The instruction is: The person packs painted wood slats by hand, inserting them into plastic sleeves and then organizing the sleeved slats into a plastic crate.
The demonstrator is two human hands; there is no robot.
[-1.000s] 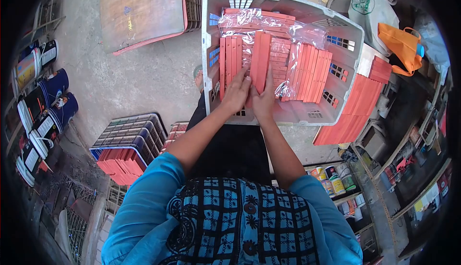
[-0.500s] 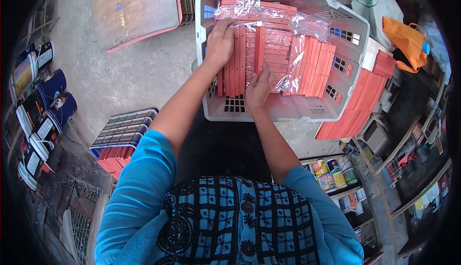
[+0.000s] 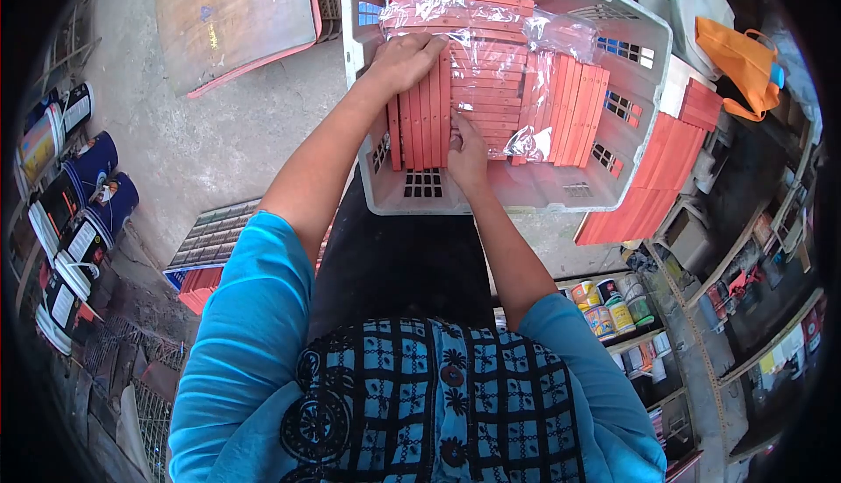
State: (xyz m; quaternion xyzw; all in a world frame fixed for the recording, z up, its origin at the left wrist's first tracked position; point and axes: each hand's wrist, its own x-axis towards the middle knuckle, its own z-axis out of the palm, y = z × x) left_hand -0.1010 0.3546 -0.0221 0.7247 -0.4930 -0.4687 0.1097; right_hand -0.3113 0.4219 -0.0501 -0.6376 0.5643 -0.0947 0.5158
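A grey plastic crate (image 3: 517, 201) in front of me holds rows of red wooden slats (image 3: 486, 82), partly wrapped in clear plastic film (image 3: 561, 35). At the left of the crate, several slats stand side by side lengthwise. The rightmost of these, a red slat (image 3: 445, 106), lies against its neighbours. My left hand (image 3: 407, 61) has its fingers curled over the far end of that slat. Near its lower part my right hand (image 3: 467, 152) is closed at its right side, thumb and fingers bent around the edge. The fingertips are partly hidden.
Paint buckets (image 3: 83, 190) line the left side. A blue-edged crate of red pieces (image 3: 210, 246) is at lower left. Red boards (image 3: 639, 190), an orange bag (image 3: 740, 63) and a white sack (image 3: 679, 1) stand right. Paint cans (image 3: 613, 308) fill a shelf at lower right.
The slat between my hands has moved left from over the middle rows and now lies against the left group. My left hand has shifted right across the slat tops.
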